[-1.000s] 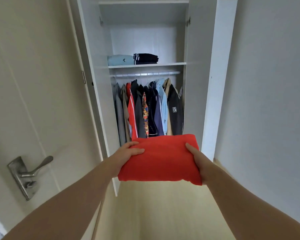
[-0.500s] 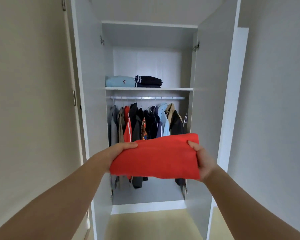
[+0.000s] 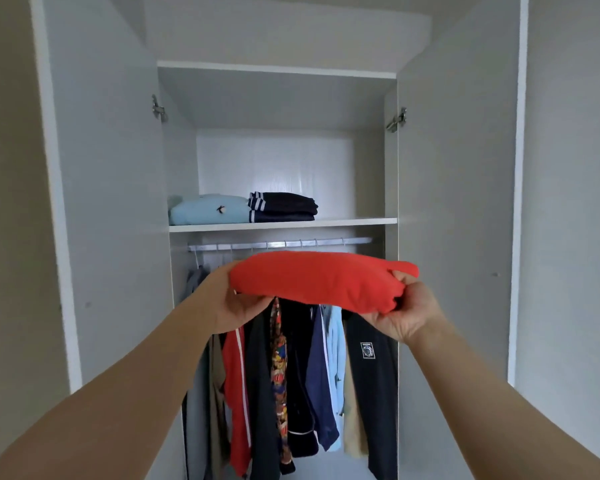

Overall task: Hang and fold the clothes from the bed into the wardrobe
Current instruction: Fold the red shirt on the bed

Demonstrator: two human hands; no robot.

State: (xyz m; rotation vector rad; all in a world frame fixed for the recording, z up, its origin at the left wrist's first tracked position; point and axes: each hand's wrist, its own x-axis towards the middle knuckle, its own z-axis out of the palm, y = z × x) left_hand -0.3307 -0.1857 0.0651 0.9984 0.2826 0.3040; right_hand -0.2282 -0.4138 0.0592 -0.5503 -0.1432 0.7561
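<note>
While standing before the open white wardrobe (image 3: 111, 202), as seen from the head view, holding up a folded red-orange cloth garment (image 3: 321, 280), roughly level, between both hands. Gripped at the left end by the left hand (image 3: 236, 303), cupped from beneath with fingers curled under the fabric. Clenched at the bunched right end by the right hand (image 3: 404, 308), fingers wrapped into the cloth. Held just below the white shelf (image 3: 343, 222) and across the front of the silver hanging rail (image 3: 278, 244); cannot tell how deep inside the cabinet. Lying on the left part of the shelf, side by side and touching: a folded pale blue top (image 3: 208, 211) and a folded dark navy garment with white stripes (image 3: 283, 206). Hung under the rail in a tight row: a red jacket with a white stripe (image 3: 236, 375), a black jacket with a white badge (image 3: 371, 368), and others between.
</note>
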